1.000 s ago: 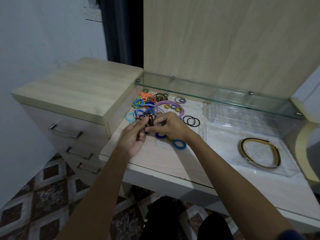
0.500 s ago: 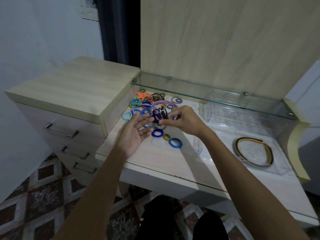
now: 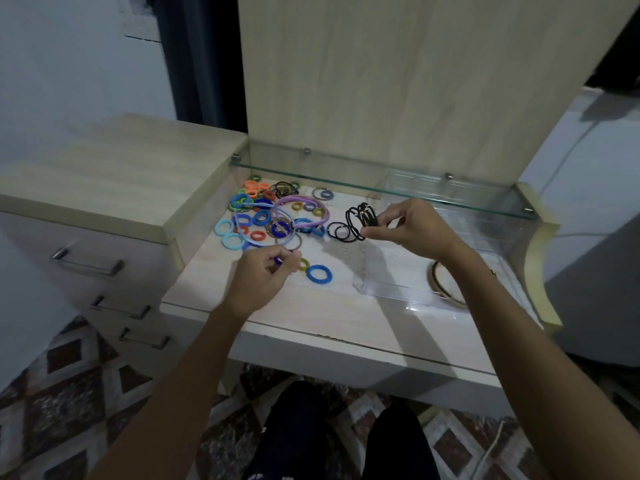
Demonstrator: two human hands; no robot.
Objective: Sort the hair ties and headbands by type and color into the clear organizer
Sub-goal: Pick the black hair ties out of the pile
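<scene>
A bunch of thin black hair ties [image 3: 360, 219], about five loops, is pinched by the right hand [image 3: 415, 226] above the desk [image 3: 311, 306]. Two more black ties [image 3: 338, 231] lie just left of that hand. A dark blue tie [image 3: 279, 260] is gripped in the curled left hand [image 3: 261, 277]; one olive tie [image 3: 303, 264] and one blue tie [image 3: 319, 274] lie just right of it. The clear organizer [image 3: 398, 285], holding one black-and-gold headband [image 3: 446, 289], sits beneath the right wrist. Two headbands, lilac [image 3: 304, 202] and pale blue [image 3: 263, 241], cross the colored pile beyond the left hand.

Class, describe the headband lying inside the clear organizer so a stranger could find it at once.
Start at the clear organizer on the desk's right side. Inside lies a black and gold headband, partly behind the right forearm; the other headbands, lilac and blue, lie among the loose ties at left.
</scene>
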